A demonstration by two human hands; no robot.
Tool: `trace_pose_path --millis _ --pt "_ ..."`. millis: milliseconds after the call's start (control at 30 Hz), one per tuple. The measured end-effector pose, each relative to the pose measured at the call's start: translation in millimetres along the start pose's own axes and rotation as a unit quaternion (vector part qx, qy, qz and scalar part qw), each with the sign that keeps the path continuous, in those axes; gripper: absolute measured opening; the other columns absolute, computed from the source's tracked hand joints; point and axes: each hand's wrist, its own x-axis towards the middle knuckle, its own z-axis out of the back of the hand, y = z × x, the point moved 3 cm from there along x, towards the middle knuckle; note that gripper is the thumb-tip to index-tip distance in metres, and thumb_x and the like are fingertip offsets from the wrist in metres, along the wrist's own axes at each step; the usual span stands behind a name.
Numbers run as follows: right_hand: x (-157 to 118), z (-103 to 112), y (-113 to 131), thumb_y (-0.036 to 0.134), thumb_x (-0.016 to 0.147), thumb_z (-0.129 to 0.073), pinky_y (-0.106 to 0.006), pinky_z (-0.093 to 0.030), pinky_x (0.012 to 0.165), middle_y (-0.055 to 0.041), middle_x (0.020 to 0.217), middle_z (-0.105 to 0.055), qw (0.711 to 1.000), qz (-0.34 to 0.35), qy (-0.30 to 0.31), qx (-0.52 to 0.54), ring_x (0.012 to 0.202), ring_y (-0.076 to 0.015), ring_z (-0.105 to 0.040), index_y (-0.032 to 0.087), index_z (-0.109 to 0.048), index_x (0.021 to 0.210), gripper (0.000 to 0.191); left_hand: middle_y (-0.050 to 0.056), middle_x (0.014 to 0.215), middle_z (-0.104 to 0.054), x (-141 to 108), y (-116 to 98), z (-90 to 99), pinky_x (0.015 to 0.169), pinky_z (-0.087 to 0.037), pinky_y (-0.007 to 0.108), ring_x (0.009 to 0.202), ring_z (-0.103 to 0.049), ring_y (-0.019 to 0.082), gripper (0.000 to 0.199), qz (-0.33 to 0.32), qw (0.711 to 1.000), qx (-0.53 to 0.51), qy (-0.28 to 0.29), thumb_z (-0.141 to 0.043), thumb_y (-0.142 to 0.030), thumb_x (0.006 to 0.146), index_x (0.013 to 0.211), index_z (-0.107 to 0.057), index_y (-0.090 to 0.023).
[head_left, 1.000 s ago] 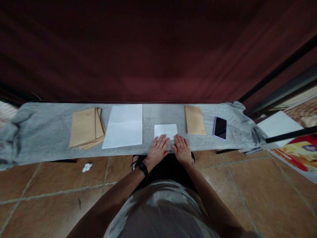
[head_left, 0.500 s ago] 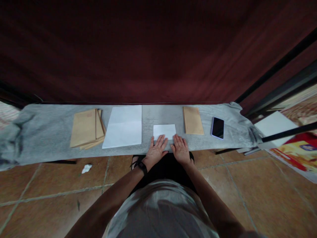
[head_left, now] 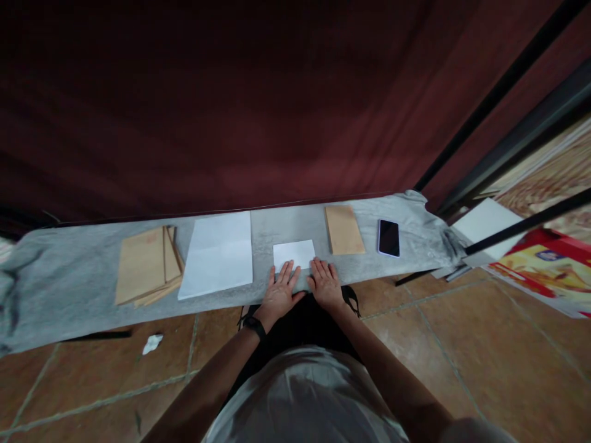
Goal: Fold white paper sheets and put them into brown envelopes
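Observation:
A small white folded-looking sheet of paper (head_left: 293, 251) lies on the grey cloth in front of me. My left hand (head_left: 279, 292) rests palm down with fingers spread, its fingertips on the paper's near left edge. At the paper's near right corner lies my right hand (head_left: 325, 284), flat with fingers stretched out. To the left is a stack of large white paper (head_left: 217, 255). Farther left, several brown envelopes (head_left: 142, 264) lie in a slightly fanned pile. A brown envelope stack (head_left: 344, 231) sits just right of the small paper.
The grey cloth (head_left: 92, 246) covers a narrow bench against a dark red curtain (head_left: 277, 123). A phone (head_left: 388, 238) lies toward the right end. Black metal bars (head_left: 503, 98) and a red-yellow box (head_left: 549, 267) are at the right. A crumpled white scrap (head_left: 152, 343) lies on the tiled floor.
The view has tilted and shifted, so the bench appears slanted and its things sit farther left. Both hands stay flat at the small paper's near edge.

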Motion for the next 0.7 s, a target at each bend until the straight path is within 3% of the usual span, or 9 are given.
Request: trace_pose_path --millis 100,300,567,700 --pt "10.5 3.0 5.6 0.035 0.104 -0.042 -0.050 -0.029 0.120 -0.0138 0.150 -0.053 1.000 -0.005 0.004 0.010 0.140 -0.0282 -0.047 0.013 -0.049 0.148 0.050 0.016 0.163 -0.032 0.7 -0.6 1.0 0.124 -0.012 0.060 0.154 -0.021 0.030 0.073 0.005 1.000 0.002 0.002 -0.051 -0.058 0.093 0.154 -0.038 -0.019" --pt "38.8 -6.2 20.1 0.037 0.105 -0.042 -0.046 -0.032 0.120 -0.0085 0.156 -0.046 0.995 0.074 0.058 0.029 0.143 -0.0236 -0.045 0.020 -0.051 0.147 0.046 0.018 0.162 -0.032 1.2 -0.6 2.1 0.125 -0.015 0.059 0.153 -0.024 0.031 0.069 -0.005 1.000 0.005 0.003 -0.048 -0.058 0.095 0.148 -0.047 -0.013" --pt "69.3 -18.4 -7.1 0.035 0.105 -0.040 -0.047 -0.030 0.119 -0.0127 0.157 -0.043 0.996 0.047 0.074 -0.004 0.146 -0.0261 -0.040 0.016 -0.043 0.152 0.051 0.015 0.161 -0.036 0.2 -0.3 6.9 0.125 -0.019 0.055 0.152 -0.027 0.029 0.068 -0.009 1.000 0.002 -0.030 -0.041 -0.057 0.099 0.154 -0.040 -0.017" --pt "76.7 -21.2 -14.0 0.036 0.106 -0.036 -0.046 -0.030 0.119 -0.0128 0.157 -0.043 0.997 0.028 0.067 -0.004 0.145 -0.0261 -0.042 0.013 -0.042 0.152 0.052 0.016 0.159 -0.039 0.0 0.3 5.4 0.124 -0.023 0.054 0.151 -0.029 0.028 0.065 0.006 1.000 -0.005 -0.028 -0.035 -0.052 0.102 0.153 -0.039 -0.012"
